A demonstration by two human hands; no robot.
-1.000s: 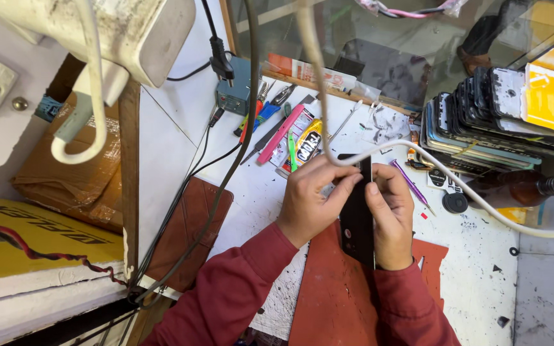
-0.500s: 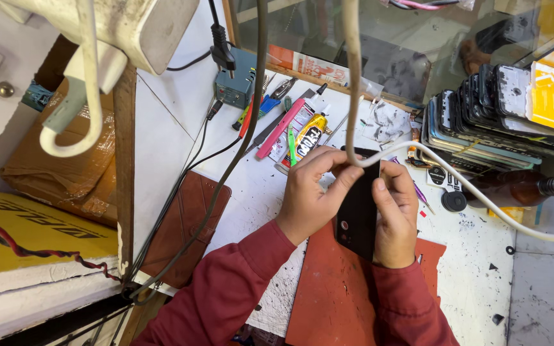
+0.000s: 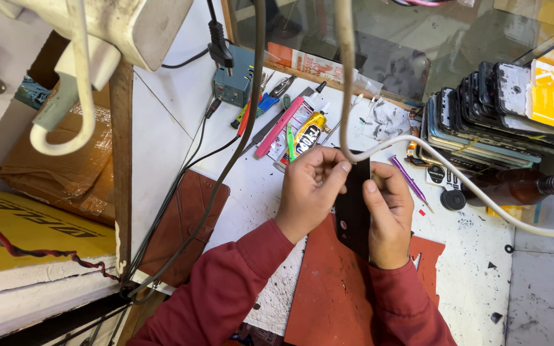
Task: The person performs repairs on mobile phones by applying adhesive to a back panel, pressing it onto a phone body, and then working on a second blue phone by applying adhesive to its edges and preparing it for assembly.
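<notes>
Head view: black phone (image 3: 352, 211) upright between both hands (image 3: 347, 198).

Both hands on a black phone above our counter

We grip the black phone (image 3: 352, 208) upright between our left hand (image 3: 309, 189) and right hand (image 3: 389, 214), thumbs pressed on its face, over a red mat (image 3: 328, 295) on the speckled white counter (image 3: 476, 269). Beyond lie a glue tube (image 3: 308, 136), a pink tool (image 3: 279, 127), a purple pen (image 3: 410, 182), and a stack of phones (image 3: 482, 122); a brown wallet case (image 3: 181, 224) sits to the left.
</notes>
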